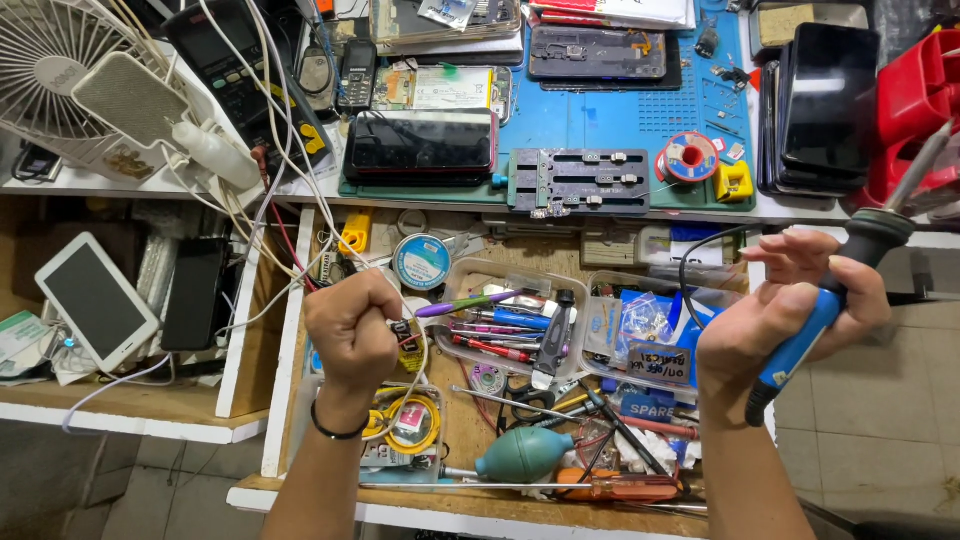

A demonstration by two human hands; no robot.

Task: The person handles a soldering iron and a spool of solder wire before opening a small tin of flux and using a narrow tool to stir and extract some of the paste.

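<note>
Blue soldering iron [835, 290] in right hand [775, 320]; left hand [352, 330] fisted.

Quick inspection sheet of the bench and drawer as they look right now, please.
Surface: blue mat on the bench, crowded; open drawer below.
Job's things: soldering iron in the right hand; white cable runs from the closed left hand.
Clutter: phones, solder spool, metal jig, trays of tools, teal blower.
Fingers: both hands closed.
Cables: white bundle hanging off the bench; black iron cord.
Surroundings: fan, tablet, red bins, tiled floor.
</note>
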